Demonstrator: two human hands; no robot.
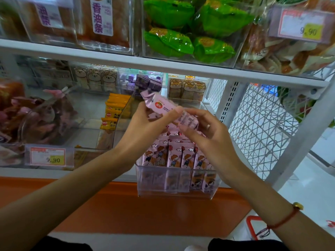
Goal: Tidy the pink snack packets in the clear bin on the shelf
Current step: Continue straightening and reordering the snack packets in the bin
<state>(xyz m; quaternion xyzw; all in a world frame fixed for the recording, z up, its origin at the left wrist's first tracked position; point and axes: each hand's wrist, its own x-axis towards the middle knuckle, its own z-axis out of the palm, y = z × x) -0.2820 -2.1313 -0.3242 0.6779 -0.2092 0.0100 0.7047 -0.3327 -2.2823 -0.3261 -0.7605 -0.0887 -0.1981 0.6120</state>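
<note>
- Head view, nearest first: two bare forearms reach up from the bottom of the frame, and the right wrist wears a red cord bracelet [282,221] with a small gold bead.
- Just past the arms, an orange ledge [126,205] runs under the shelf; a red basket handle [251,225] shows on the pale floor at lower right.
- The clear bin [174,182] stands at the front edge of the white lower shelf, with its front wall overhanging the orange ledge.
- The pink snack packets [179,158] stand upright in the bin in tight rows, cartoon figures facing the camera.
- Above the bin, both hands hold a loose bunch of pink packets [168,110], lying tilted from upper left to lower right.
- The left hand [145,124] grips the bunch from below, fingers curled around its left half and the thumb along the top.
- The right hand [208,131] pinches the right end of the bunch between thumb and fingertips; a ring shows on one finger.
- Left of the bin, orange packets [113,113] are stacked in a neighbouring clear bin, and a price tag [48,156] reading 9.90 hangs further left.
- Behind the hands, bear-printed packets [186,89] and purple boxes [146,82] sit at the back of the shelf.
- Farthest up, the upper shelf holds green packets [192,31] in a clear box, with a white wire-mesh panel [257,124] on the right.
</note>
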